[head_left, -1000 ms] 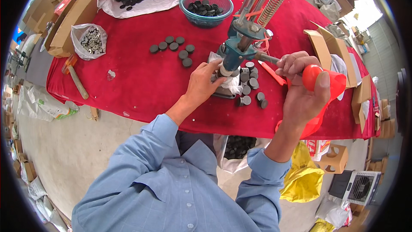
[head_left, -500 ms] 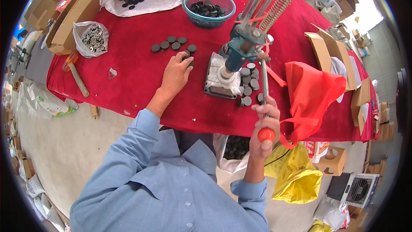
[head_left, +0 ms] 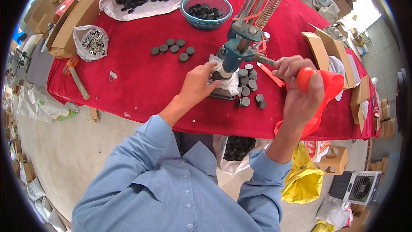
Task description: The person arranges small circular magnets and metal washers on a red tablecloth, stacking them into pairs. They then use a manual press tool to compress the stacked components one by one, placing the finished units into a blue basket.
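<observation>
My left hand [head_left: 195, 87] reaches to the base of a green hand press [head_left: 235, 55]. Its fingers close around a black round cap [head_left: 217, 76] under the white tip of the ram; part of the cap is hidden by them. White plastic [head_left: 233, 87] covers the press base. My right hand [head_left: 300, 96] is wrapped round the lever [head_left: 263, 59] near its red ball knob [head_left: 305, 79], with the lever raised out to the right. Several dark round caps [head_left: 174, 49] lie left of the press, and a cluster of dark and greyish caps [head_left: 245, 81] lies on its right.
A teal bowl [head_left: 206, 22] and a white sack [head_left: 146, 13] hold black caps at the back. A bag of metal parts [head_left: 93, 45] and a hammer [head_left: 78, 77] lie left. A red bag [head_left: 324, 103] lies beside my right hand, near open cartons [head_left: 329, 53].
My left hand has moved right from the loose caps to the press base, with a cap. My right hand has swung the lever up and to the right.
</observation>
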Available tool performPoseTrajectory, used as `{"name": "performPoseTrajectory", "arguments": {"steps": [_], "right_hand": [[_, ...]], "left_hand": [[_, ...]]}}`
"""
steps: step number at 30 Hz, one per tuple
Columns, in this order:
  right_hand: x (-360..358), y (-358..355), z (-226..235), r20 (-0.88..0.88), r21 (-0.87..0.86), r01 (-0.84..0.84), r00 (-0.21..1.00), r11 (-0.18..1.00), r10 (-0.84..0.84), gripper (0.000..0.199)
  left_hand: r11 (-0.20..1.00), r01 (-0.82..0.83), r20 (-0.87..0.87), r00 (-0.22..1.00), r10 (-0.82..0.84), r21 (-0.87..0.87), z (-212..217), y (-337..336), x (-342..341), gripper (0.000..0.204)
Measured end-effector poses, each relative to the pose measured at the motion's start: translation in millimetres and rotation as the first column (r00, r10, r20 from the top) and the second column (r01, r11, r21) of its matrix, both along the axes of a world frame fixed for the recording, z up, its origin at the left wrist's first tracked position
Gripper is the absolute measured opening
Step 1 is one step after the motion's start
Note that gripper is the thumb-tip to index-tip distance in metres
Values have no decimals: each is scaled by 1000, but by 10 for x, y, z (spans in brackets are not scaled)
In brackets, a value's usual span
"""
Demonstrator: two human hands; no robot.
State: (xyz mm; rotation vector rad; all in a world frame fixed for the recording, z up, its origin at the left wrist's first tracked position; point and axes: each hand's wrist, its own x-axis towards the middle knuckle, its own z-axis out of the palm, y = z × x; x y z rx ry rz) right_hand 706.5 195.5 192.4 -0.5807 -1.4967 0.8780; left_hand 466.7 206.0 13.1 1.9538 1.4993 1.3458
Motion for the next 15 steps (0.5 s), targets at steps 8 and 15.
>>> {"name": "performPoseTrajectory", "arguments": {"steps": [8, 15], "right_hand": [[-52, -15, -21, -47, -3, -16, 999, 1000, 16, 59], [-89, -571, -953, 0, 240, 115, 993, 964, -119, 72]], "left_hand": [[1000, -1, -26, 1000, 1, 13, 30, 97, 182, 61], [914, -359, -224, 891, 395, 188, -198, 254, -610, 31]]}}
